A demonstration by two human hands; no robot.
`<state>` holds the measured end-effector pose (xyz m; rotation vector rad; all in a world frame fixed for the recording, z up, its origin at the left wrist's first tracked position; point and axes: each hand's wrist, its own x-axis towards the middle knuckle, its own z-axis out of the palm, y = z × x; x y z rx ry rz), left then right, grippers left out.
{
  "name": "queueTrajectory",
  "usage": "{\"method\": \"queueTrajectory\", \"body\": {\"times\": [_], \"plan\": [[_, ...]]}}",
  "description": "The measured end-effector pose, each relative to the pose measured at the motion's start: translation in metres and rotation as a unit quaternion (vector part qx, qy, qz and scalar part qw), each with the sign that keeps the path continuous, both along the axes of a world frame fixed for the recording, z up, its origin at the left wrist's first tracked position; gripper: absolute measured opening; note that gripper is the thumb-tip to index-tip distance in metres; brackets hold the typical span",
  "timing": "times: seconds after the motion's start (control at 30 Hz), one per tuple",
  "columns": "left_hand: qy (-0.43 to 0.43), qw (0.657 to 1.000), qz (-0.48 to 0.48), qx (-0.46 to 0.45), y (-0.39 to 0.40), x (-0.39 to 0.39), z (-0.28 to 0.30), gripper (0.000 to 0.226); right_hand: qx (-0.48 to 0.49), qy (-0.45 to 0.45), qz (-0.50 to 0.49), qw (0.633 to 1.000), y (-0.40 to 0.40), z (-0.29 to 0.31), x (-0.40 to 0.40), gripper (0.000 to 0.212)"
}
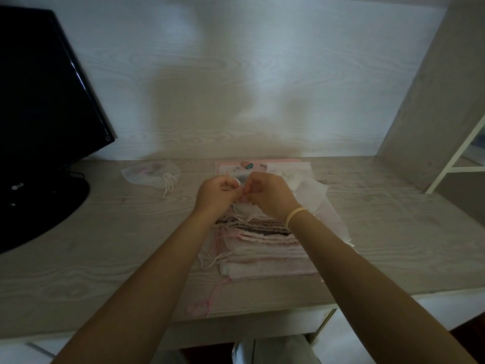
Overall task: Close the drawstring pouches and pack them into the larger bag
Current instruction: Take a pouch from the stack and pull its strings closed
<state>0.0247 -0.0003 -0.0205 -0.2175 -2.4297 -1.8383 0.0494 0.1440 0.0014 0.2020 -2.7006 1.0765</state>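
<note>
Below my wrists, a stack of pink and white drawstring pouches (262,248) lies on the table (105,258), loose cords trailing toward my left forearm. My left hand (216,194) and right hand (270,193) meet above the stack, fingers curled, pinching the white cord (239,183) of a sheer pouch (244,207) that hangs between them. Just beyond my knuckles lies the larger bag (262,166), pink with a strawberry print. Far to the left of my left hand sits one tied pouch (149,173), and beyond it a black monitor (44,101).
</note>
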Motion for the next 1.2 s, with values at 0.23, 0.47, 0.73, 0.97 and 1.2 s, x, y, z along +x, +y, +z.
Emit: {"method": "queueTrajectory", "body": {"times": [0.23, 0.47, 0.73, 0.97, 1.2], "plan": [[-0.047, 0.997, -0.005, 0.063, -0.004, 0.001, 0.0, 0.018, -0.006, 0.031, -0.001, 1.0, -0.001, -0.005, -0.001, 0.018], [-0.055, 0.998, -0.021, 0.024, -0.008, 0.004, 0.003, 0.019, 0.039, 0.064, -0.007, 0.997, -0.001, -0.006, 0.0, 0.007], [0.029, 0.997, -0.003, -0.07, -0.001, 0.002, 0.005, 0.022, 0.166, 0.054, -0.003, 0.985, -0.008, 0.004, 0.0, 0.02], [0.079, 0.985, -0.027, -0.149, 0.004, 0.009, 0.003, 0.019, 0.185, -0.026, 0.005, 0.982, -0.002, 0.009, 0.0, 0.019], [0.111, 0.983, -0.018, -0.143, 0.008, 0.012, -0.004, 0.02, -0.137, -0.259, 0.06, 0.954, 0.014, 0.012, -0.001, 0.018]]}}
